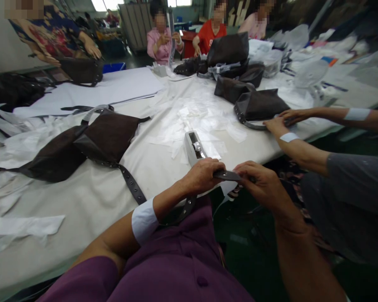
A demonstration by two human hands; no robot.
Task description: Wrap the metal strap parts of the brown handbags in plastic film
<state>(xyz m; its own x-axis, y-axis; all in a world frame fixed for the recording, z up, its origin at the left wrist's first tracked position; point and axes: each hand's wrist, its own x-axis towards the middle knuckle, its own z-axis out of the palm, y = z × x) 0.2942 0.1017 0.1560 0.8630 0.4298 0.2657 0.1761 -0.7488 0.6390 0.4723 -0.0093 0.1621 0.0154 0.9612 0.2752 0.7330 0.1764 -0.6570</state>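
A dark studded bag strap is stretched between my two hands at the table's front edge. My left hand is closed around it on the left. On the right, my right hand pinches the strap, its fingertips partly hiding the end. The strap loops down behind my left wrist and comes up over the table edge to a dark brown bag lying on the left. Just beyond my left hand stands a grey tape dispenser.
White paper sheets lie mid-table, and another dark bag is at left. A co-worker's hands work on a bag at right. More bags are piled behind, with several people across the table.
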